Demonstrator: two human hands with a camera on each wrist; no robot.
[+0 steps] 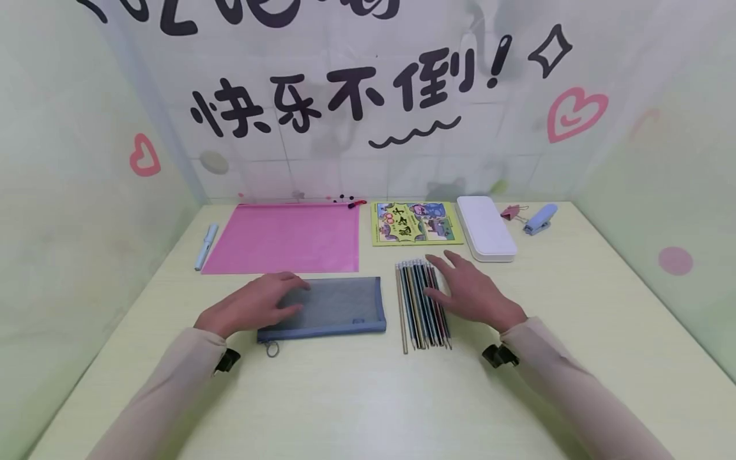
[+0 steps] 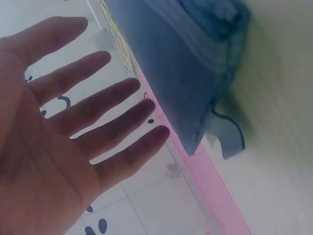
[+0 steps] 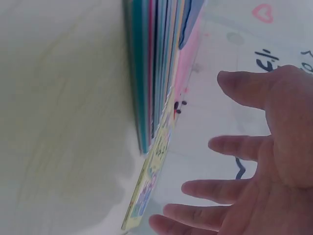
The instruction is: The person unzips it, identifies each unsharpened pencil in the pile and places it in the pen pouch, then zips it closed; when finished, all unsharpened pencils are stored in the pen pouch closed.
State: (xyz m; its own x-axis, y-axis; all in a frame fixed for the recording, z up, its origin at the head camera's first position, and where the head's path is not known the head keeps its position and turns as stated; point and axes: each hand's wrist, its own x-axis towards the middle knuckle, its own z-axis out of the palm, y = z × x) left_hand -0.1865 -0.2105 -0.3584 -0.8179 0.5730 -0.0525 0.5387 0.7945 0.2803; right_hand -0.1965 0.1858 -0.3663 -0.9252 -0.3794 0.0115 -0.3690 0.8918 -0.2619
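Fingers flat, my left hand (image 1: 253, 305) steadies the mesh pouch (image 1: 333, 306); my right hand (image 1: 471, 291) hovers open over the pencils (image 1: 420, 306), keeping them together.

Pale yellow-green tabletop (image 1: 356, 396), enclosed on three sides by translucent white sheeting (image 1: 69, 191) over a tiled wall (image 1: 322, 166). Black Chinese lettering (image 1: 339, 96), a wavy black line (image 1: 414, 133), pink hearts (image 1: 575, 114) and a pink dot (image 1: 675, 260) printed on the sheeting. Soft, even lighting, without hard shadows

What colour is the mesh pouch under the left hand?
The mesh pouch is grey-blue with a blue border, clearest in the head view.
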